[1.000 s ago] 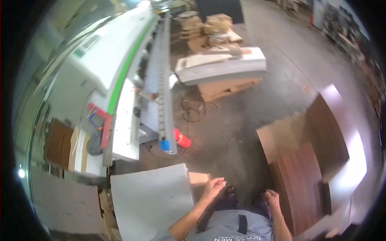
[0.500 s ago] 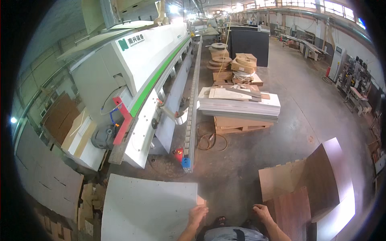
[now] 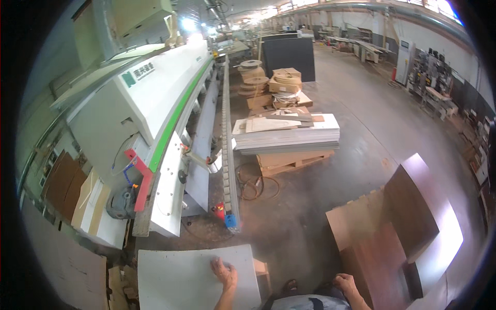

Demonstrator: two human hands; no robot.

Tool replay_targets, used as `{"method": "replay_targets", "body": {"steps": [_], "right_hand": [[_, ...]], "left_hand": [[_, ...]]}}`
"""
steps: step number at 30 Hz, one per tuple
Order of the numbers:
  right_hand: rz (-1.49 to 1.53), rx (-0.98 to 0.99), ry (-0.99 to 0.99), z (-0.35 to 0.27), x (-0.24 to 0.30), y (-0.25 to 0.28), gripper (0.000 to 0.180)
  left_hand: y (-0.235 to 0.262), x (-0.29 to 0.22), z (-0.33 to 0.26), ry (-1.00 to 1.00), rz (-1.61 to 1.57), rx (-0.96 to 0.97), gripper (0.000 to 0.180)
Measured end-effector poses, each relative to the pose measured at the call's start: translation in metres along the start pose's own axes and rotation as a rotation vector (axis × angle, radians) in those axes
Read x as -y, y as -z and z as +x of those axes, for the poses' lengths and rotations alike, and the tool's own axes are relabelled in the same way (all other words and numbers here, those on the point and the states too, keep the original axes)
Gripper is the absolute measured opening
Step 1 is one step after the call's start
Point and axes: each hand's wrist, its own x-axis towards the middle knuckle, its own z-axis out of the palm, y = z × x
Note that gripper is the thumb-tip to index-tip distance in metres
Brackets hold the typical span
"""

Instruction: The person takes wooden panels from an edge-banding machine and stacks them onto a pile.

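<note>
My left hand [image 3: 224, 272] is over the white panel [image 3: 175, 279] in front of me, its fingers loosely bent and apart; it seems to touch the surface. Nothing shows in it. Close to my body on the right, my right hand [image 3: 345, 283] is curled closed, and anything inside its fingers is hidden. Beside it on the right stand brown wood-grain boards [image 3: 380, 258], some upright and tilted, with a glossy pale board [image 3: 439, 248] at the outer side. Under the white panel's right edge a light wooden piece [image 3: 261, 267] sticks out.
A long white machine [image 3: 170, 82] with a green stripe and a roller rail [image 3: 227, 155] runs away on the left. Ahead, stacked panels [image 3: 289, 135] lie on a wooden pallet [image 3: 294, 163]; a loose hose [image 3: 258, 188] lies beside it. Edging rolls [image 3: 287, 82] and dark boards [image 3: 289, 57] stand behind.
My left hand has moved left from the panel's right edge onto its top. My right hand has stayed near my body and closed further. The view has turned to the right.
</note>
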Motion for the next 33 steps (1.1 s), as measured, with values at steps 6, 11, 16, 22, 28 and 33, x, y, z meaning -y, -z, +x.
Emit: {"method": "replay_targets", "body": {"steps": [6,11,16,22,28,33], "right_hand": [[0.022,-0.049,0.025,-0.023,-0.005,0.014,0.041],[0.071,-0.048,0.103,-0.024,-0.009,0.043,0.046],[-0.203,-0.148,0.312,-0.039,-0.034,0.071,0.019],[0.014,-0.265,-0.012,-0.100,-0.109,0.089,0.041],[0.173,-0.376,-0.101,-0.153,-0.156,0.095,0.041],[0.245,-0.471,-0.007,-0.166,-0.141,0.108,0.043]], "left_hand": [[-0.009,0.004,-0.013,-0.069,0.050,-0.002,0.053],[-0.012,-0.001,-0.014,-0.038,0.174,-0.076,0.046],[-0.021,0.006,-0.014,-0.087,0.191,-0.005,0.044],[-0.031,0.013,-0.013,-0.082,0.354,-0.004,0.044],[-0.030,0.004,-0.013,-0.096,0.490,0.028,0.044],[-0.029,0.006,-0.012,-0.093,0.466,0.047,0.044]]}}
